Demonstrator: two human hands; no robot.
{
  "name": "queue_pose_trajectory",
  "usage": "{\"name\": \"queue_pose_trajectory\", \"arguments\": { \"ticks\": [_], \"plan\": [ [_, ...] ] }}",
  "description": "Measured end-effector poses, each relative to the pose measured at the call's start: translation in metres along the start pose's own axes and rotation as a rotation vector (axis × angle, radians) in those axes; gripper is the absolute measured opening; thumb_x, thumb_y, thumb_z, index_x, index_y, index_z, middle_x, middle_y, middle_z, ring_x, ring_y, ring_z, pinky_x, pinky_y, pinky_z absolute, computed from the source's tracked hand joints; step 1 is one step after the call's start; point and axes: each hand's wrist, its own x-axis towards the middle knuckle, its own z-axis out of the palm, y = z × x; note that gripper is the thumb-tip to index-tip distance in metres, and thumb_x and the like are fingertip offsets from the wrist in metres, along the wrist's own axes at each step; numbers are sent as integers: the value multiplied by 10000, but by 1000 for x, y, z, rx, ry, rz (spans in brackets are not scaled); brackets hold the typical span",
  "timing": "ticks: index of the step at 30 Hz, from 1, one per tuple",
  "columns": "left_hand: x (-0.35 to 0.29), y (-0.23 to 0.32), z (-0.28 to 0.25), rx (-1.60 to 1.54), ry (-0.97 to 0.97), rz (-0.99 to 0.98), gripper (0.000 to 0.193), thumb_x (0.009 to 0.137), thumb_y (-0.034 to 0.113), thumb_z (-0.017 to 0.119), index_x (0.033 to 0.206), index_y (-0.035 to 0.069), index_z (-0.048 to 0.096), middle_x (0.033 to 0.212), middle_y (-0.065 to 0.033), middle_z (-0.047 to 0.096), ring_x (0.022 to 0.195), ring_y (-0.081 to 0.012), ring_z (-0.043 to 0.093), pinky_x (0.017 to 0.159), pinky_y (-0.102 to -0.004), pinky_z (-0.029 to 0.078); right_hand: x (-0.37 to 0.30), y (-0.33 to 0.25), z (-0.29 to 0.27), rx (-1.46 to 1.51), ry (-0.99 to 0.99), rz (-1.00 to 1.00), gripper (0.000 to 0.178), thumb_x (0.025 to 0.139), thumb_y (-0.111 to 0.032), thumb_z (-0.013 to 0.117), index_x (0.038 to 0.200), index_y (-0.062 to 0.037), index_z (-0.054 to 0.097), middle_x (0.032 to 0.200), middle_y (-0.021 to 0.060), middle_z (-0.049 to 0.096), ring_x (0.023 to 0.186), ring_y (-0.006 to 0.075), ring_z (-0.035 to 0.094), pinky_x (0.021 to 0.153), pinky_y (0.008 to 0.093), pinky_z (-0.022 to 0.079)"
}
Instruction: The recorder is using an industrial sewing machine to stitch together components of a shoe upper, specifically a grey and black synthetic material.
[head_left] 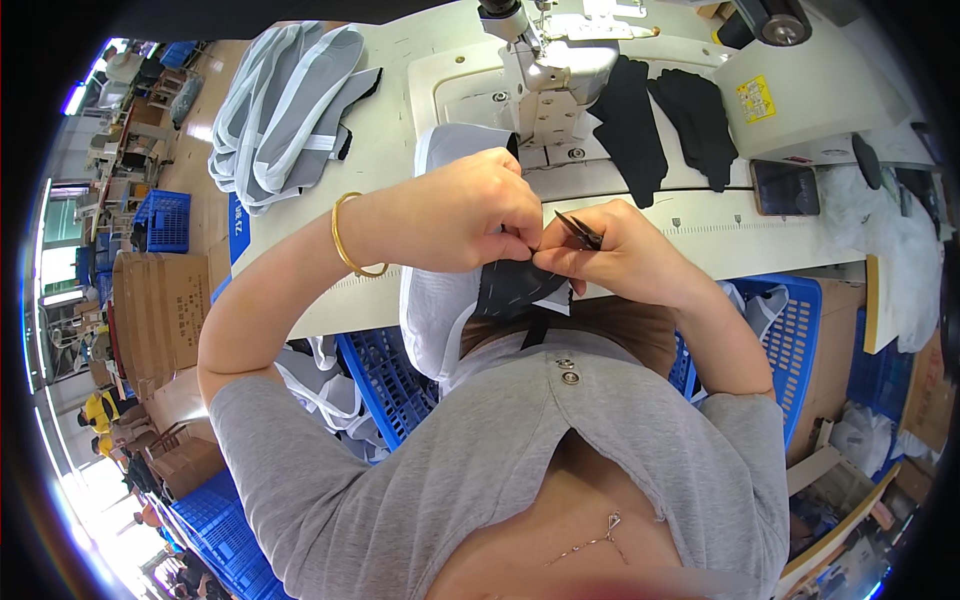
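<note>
My left hand, closed in a pinch, grips the edge of a black fabric patch with light stitch marks. The patch belongs to a grey and white fabric piece that hangs over the table's front edge toward my lap. Right beside it, my right hand is closed too, its thumb and finger pinching the same black edge. Small dark thread snips sit in that hand, blades pointing up and left. What lies between the fingertips is too small to make out.
Beyond my hands stands a sewing machine. Black fabric pieces and a phone lie to its right. Stacked grey and white pieces lie at the left. Blue baskets stand below the table's front edge.
</note>
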Motion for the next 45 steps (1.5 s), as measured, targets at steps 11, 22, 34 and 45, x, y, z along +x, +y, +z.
{"name": "queue_pose_trajectory", "arguments": {
  "ticks": [11, 22, 34, 45],
  "plan": [
    [-2, -4, 5, 43, -8, 46, 65, 810, 85, 702, 831, 57, 648, 763, -39, 576, 751, -211, 524, 909, -365, 358, -5, -5, 2, -260, 81, -111, 134, 879, -122, 679, 873, 11, 664, 700, 108, 653, 605, 140, 577, 581, 297, 465],
    [-27, 21, 28, -66, 530, -594, 160, 852, 181, 733, 847, 36, 668, 683, -1, 564, 637, -94, 534, 611, -270, 446, -14, 8, 4, -517, 216, -325, 114, 809, -67, 702, 874, 0, 636, 710, 123, 634, 650, 268, 630, 601, 346, 486],
    [-17, 17, 41, -991, 437, -888, 135, 836, 148, 748, 802, 34, 683, 602, -10, 569, 493, -45, 464, 435, -213, 312, -18, 13, 8, -699, 289, -555, 167, 724, -49, 736, 837, -34, 613, 684, 104, 627, 650, 277, 643, 594, 376, 497],
    [-17, -10, 38, 267, 512, -156, 189, 775, 149, 761, 918, 95, 650, 1070, -24, 623, 1289, -269, 426, 1129, -450, 228, -22, 10, 9, -723, 279, -542, 157, 724, -55, 734, 824, -38, 614, 677, 105, 625, 640, 273, 641, 586, 373, 495]
  ]
}}
